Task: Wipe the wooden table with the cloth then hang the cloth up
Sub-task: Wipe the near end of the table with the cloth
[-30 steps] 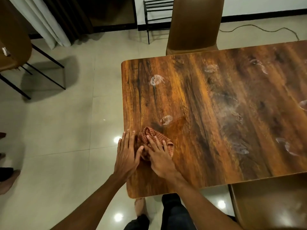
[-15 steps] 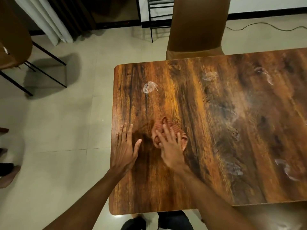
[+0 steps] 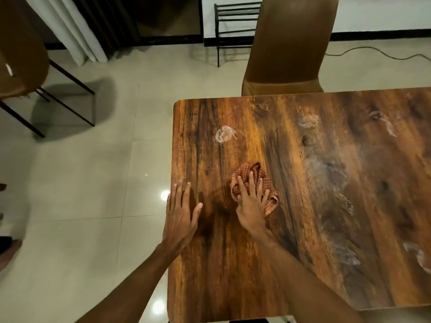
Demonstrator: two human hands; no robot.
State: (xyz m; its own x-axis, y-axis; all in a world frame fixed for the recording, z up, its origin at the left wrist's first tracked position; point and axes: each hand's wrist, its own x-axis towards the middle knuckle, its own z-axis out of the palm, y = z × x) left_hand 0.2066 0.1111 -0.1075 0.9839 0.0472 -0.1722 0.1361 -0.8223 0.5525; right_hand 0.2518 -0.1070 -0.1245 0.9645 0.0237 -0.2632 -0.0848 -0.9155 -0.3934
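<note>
Pale floor tiles [image 3: 81,183] surrounded a dark-grained wooden bench [image 3: 303,229], with a brown chair [image 3: 289,43] pushed in at its far edge and another chair [image 3: 18,61] standing off beyond the left edge. Whitish smears [image 3: 225,134] marked the surface (several more lay toward the right). The right hand [image 3: 250,206] pressed flat on a crumpled checked cloth [image 3: 258,183] near the left edge, fingers [image 3: 250,183] spread apart over the fabric, not clenched. The left hand [image 3: 179,217] lay palm down at the left edge itself, just beside the cloth, fingers together and gripping nothing.
</note>
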